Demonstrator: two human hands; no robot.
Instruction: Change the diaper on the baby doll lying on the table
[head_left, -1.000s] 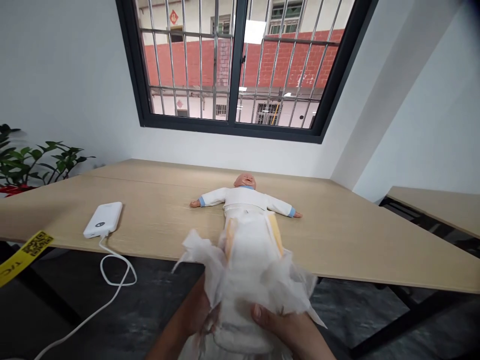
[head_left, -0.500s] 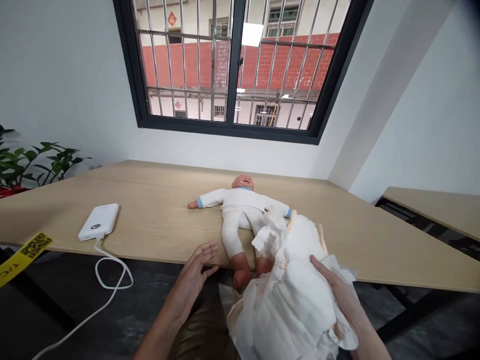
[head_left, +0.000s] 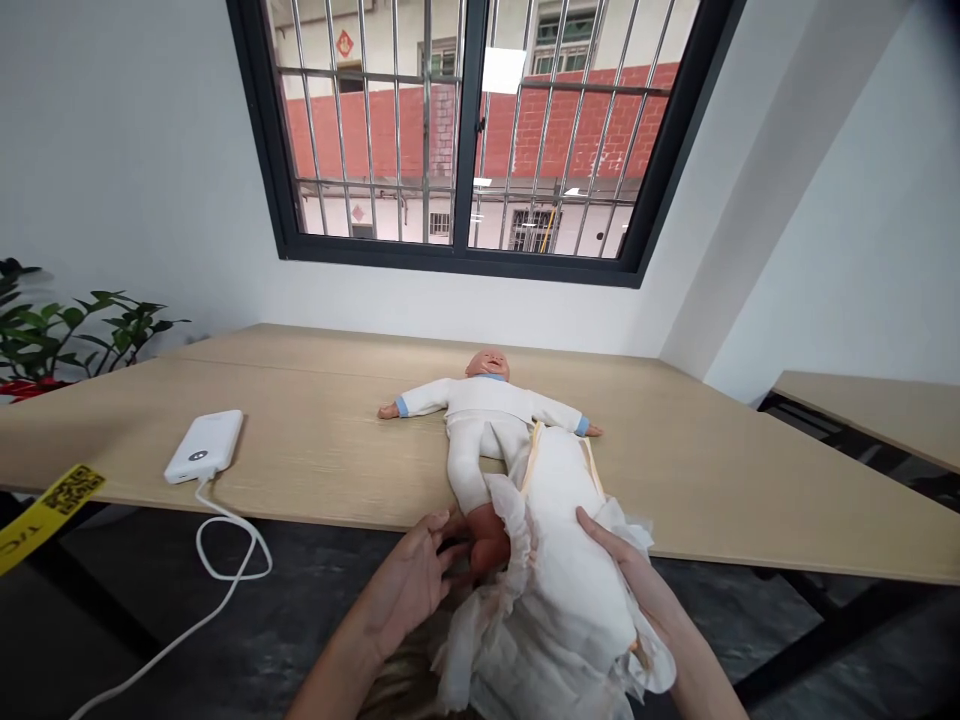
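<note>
A baby doll (head_left: 487, 405) in a white suit with blue cuffs lies on its back on the table, legs toward me. My left hand (head_left: 416, 575) is beside the doll's bare foot (head_left: 487, 535), fingers apart and curving toward it; whether they touch it I cannot tell. An unfolded white diaper (head_left: 574, 560) with frilled sides and thin orange edging is held in my right hand (head_left: 626, 560), thumb on its inner face. The diaper's far end rests over the doll's other leg and hides that foot. Its near end hangs over my lap.
The wooden table (head_left: 322, 440) ends just in front of me. On its left lies a white power bank (head_left: 205, 447) with a white cable (head_left: 236, 575) dangling off the edge. A potted plant (head_left: 82, 330) stands at the far left, below a barred window (head_left: 465, 130).
My right hand has moved left with the diaper, uncovering the doll's hand on that side. My left hand has shifted right, up to the doll's foot.
</note>
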